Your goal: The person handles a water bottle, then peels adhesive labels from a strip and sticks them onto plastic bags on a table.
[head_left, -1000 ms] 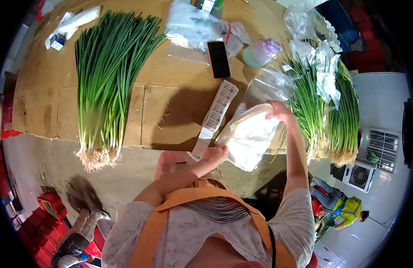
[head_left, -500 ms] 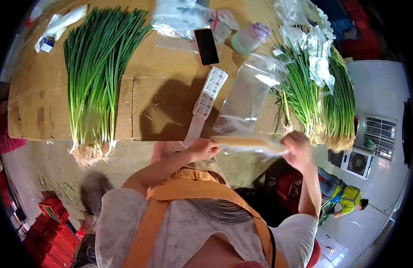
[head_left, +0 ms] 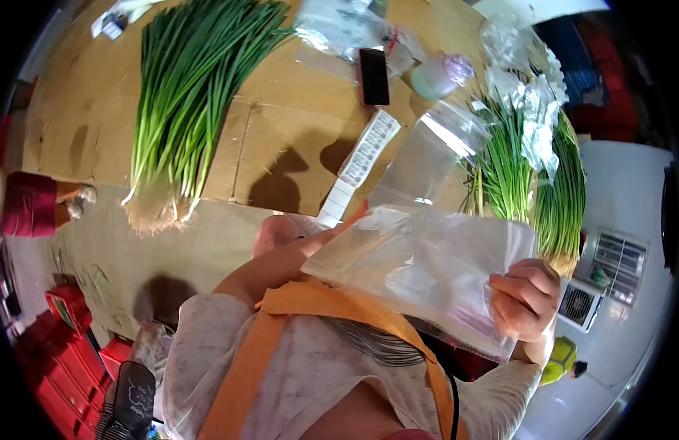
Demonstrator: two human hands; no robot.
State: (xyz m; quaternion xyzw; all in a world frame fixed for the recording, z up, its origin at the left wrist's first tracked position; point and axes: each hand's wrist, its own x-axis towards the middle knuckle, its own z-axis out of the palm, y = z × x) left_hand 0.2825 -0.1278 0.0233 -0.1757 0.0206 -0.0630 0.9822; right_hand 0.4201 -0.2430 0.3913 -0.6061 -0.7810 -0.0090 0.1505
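appears as a clear bag (head_left: 420, 253), thin, glossy and see-through, with soft creases and white glare left of the middle. hangs in the air in front of the chest, on the near side of the table (head_left: 75, 147). spreads out broad, its lower edge slanting down toward the right. is gripped at the right edge by the right hand (head_left: 526, 301), wrinkling near the grip. at the left end, hides part of the left arm (head_left: 269, 268).
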